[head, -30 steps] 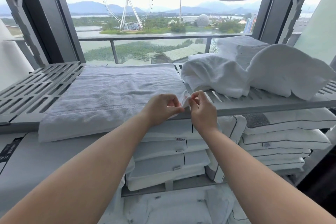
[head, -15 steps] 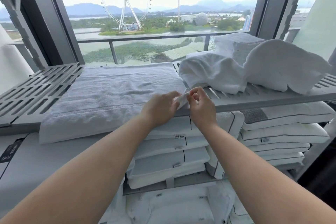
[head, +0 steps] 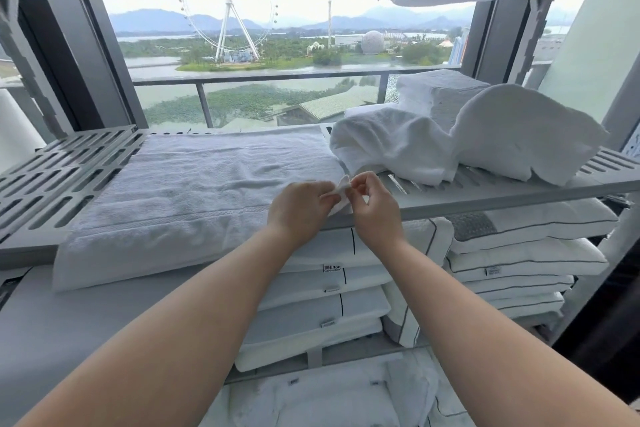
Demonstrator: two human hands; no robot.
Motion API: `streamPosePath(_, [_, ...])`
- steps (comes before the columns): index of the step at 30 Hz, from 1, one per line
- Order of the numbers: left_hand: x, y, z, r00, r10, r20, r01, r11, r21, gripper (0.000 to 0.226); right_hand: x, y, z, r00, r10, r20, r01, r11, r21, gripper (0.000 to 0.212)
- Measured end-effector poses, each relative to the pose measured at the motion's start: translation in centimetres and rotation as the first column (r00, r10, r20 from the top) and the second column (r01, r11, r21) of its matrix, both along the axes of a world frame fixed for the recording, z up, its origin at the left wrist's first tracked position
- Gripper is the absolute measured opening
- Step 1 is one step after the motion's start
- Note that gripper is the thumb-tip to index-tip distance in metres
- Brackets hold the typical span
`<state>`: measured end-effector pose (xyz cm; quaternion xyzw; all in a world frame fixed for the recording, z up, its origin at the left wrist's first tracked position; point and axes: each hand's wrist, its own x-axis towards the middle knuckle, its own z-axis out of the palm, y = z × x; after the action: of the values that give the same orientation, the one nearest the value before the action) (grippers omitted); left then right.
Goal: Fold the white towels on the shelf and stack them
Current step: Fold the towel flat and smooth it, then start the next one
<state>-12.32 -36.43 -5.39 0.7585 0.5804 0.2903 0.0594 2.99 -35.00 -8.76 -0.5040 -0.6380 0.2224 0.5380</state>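
Slatted grey shelf (head: 69, 177) bearing a spread white towel (head: 194, 184); left grip (head: 298, 211) and right grip (head: 375, 211) both pinch its near right corner.

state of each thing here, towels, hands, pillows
flat towel, spread on the shelf, near right corner lifted
left hand, pinches that corner
right hand, pinches the same corner
towel heap, crumpled, unfolded, right of the flat towel
pillows, stacked under the shelf

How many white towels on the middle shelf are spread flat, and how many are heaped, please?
flat towel: 1
heaped towels: 3 separate lumps visible
Total: 4
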Motion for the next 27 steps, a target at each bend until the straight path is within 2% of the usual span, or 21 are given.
streamPosePath(2, [0.0,0.1,-0.1,1.000,0.000,-0.029,0.001,1.000,0.029,0.040,-0.1,-0.1,-0.1,1.000,-0.021,-0.014,0.021,1.000,0.015,0.007])
streamPosePath(4, [0.1,0.1,-0.4,0.996,-0.004,-0.092,0.011,0.997,0.076,0.034,-0.1,-0.3,-0.1,1.000,0.004,-0.006,-0.004,0.999,0.032,0.027])
streamPosePath(6, [0.2,0.1,-0.8,0.989,0.014,-0.144,0.006,0.991,0.133,0.032,0.2,-0.3,0.0,0.993,0.071,0.093,-0.074,0.997,0.029,0.040])
streamPosePath(9, [0.4,0.2,-1.4,0.985,0.070,-0.155,-0.042,0.984,0.174,0.032,0.4,-0.2,-0.3,0.974,0.047,0.223,-0.063,0.996,0.068,0.026])
streamPosePath(13, [-0.2,-0.2,-2.2,0.956,0.131,-0.263,-0.065,0.967,0.245,0.042,0.7,-0.4,-0.8,0.970,-0.031,0.240,0.007,0.995,0.100,0.026])
streamPosePath(15, [-1.3,-0.9,-2.7,0.924,0.134,-0.357,-0.036,0.962,0.270,0.035,0.8,-0.4,-0.9,0.973,-0.045,0.225,0.022,0.994,0.102,0.027])
streamPosePath(18, [-3.7,-1.9,-3.1,0.895,0.162,-0.415,-0.057,0.966,0.254,0.017,0.7,-0.3,-0.9,0.973,-0.058,0.223,0.040,0.996,0.086,0.028])
streamPosePath(20, [-5.0,-2.6,-2.9,0.873,0.205,-0.443,-0.093,0.961,0.261,0.024,0.5,-0.4,-0.8,0.965,-0.064,0.253,0.047,0.996,0.075,0.026])
streamPosePath(24, [-6.2,-3.6,-2.0,0.863,0.262,-0.432,-0.140,0.945,0.294,0.013,0.7,-0.7,-0.9,0.934,-0.017,0.358,-0.028,0.992,0.121,0.029])
streamPosePath(27, [-6.4,-3.8,-2.0,0.867,0.210,-0.453,-0.091,0.958,0.271,0.017,1.3,-0.8,-1.0,0.890,0.026,0.455,-0.099,0.986,0.137,0.031])
